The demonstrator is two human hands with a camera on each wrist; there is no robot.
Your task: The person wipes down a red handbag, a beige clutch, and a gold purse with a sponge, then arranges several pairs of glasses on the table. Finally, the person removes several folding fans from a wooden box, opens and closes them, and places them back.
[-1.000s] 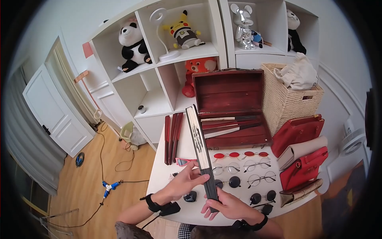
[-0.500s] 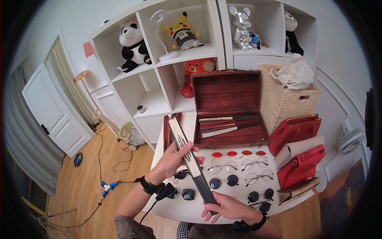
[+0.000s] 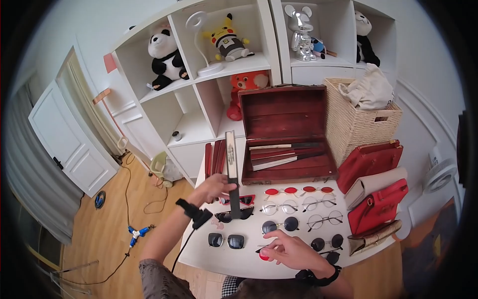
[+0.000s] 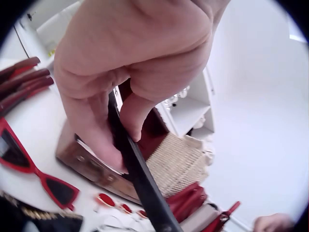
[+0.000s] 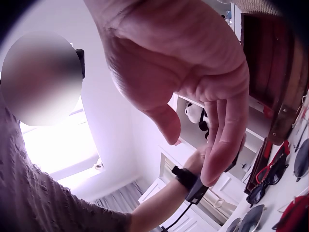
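In the head view, my left hand (image 3: 214, 189) pinches a folded black-and-white fan (image 3: 232, 164), held nearly upright over the dark glasses (image 3: 234, 214). The left wrist view shows my thumb and fingers (image 4: 99, 140) on either side of the fan's black edge (image 4: 145, 186). Off the fan, my right hand (image 3: 294, 254) hovers over the table's front part with bent, relaxed fingers and nothing gripped. A red item (image 3: 264, 255) shows beside its fingertips, and the right wrist view has a red item (image 5: 295, 212) lying on the table, apart from my right hand (image 5: 193, 72).
An open dark red case (image 3: 284, 117) holding several folded fans (image 3: 276, 162) stands at the back. More red fans (image 3: 214, 157) lie left of it. Rows of glasses (image 3: 280, 207) cover the middle; red bags (image 3: 368, 167) and a wicker basket (image 3: 361, 122) stand right.
My right hand has let go of the fan's lower end. The fan has swung from a slant to nearly upright in my left hand and moved slightly left and away.
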